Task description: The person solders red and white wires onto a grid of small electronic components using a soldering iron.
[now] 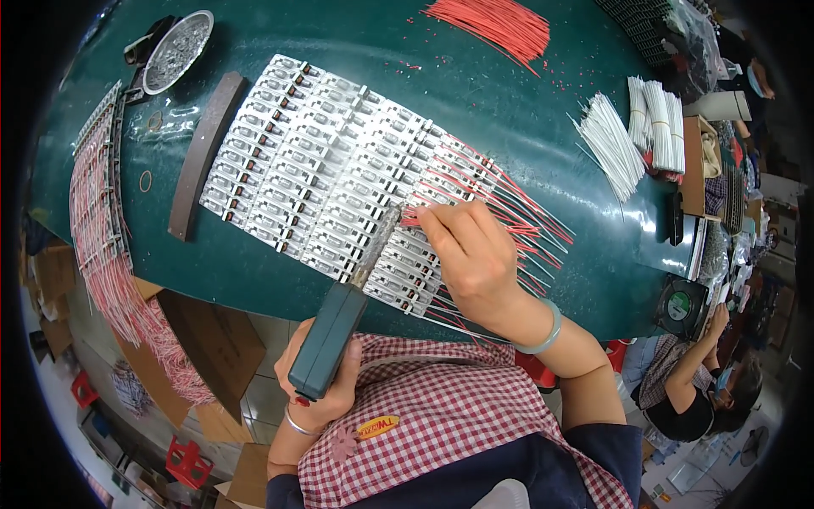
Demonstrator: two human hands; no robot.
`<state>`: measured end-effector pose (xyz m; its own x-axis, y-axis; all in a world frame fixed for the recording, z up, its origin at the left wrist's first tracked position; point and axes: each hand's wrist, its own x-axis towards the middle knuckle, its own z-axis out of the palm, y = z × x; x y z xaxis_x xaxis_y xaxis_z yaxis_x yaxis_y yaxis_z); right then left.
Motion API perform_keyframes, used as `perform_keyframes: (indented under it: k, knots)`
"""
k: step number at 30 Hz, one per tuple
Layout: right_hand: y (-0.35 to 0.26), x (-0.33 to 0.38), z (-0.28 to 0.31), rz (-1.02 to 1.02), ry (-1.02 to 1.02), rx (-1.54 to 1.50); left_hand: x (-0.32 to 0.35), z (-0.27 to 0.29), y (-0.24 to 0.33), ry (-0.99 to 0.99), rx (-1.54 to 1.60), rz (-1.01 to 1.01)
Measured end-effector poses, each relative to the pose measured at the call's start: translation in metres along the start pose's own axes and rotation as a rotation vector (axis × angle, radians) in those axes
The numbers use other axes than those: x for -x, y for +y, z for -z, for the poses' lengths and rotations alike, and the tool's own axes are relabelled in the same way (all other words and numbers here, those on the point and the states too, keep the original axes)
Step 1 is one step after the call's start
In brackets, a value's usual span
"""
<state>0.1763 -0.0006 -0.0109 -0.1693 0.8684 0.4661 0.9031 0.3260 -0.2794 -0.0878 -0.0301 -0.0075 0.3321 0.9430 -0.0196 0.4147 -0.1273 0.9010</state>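
Observation:
My left hand (315, 377) is closed around a dark green, boxy hand tool (326, 343) with a long, crusted grey nose. Its exact kind is not clear. The nose lies over a panel of white parts (339, 170) set in rows, and its tip is close to my right fingers. My right hand (475, 254) is closed in a pinch on red wires (412, 215) above the panel's right part. Several red and white wires (530, 225) stick out from the panel's right edge. My fingers hide the exact wire ends.
A dark bar (203, 157) lies along the panel's left side. Farther left are a metal bowl (178, 53) and a wired strip (100, 195) hanging off the table. Red wires (496, 25) lie at the back, white wire bundles (657, 127) at right. A co-worker (699, 382) sits at right.

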Motion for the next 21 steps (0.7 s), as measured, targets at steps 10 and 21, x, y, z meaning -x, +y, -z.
perform_keyframes:
  k: [10, 21]
  knots:
    - [-0.002, -0.001, -0.001, -0.005, -0.014, 0.012, -0.003, -0.001, 0.002, -0.029, -0.064, -0.016]
    - [0.0, -0.002, 0.0, 0.003, -0.033, 0.044, 0.006, 0.0, -0.01, 0.041, -0.043, -0.104]
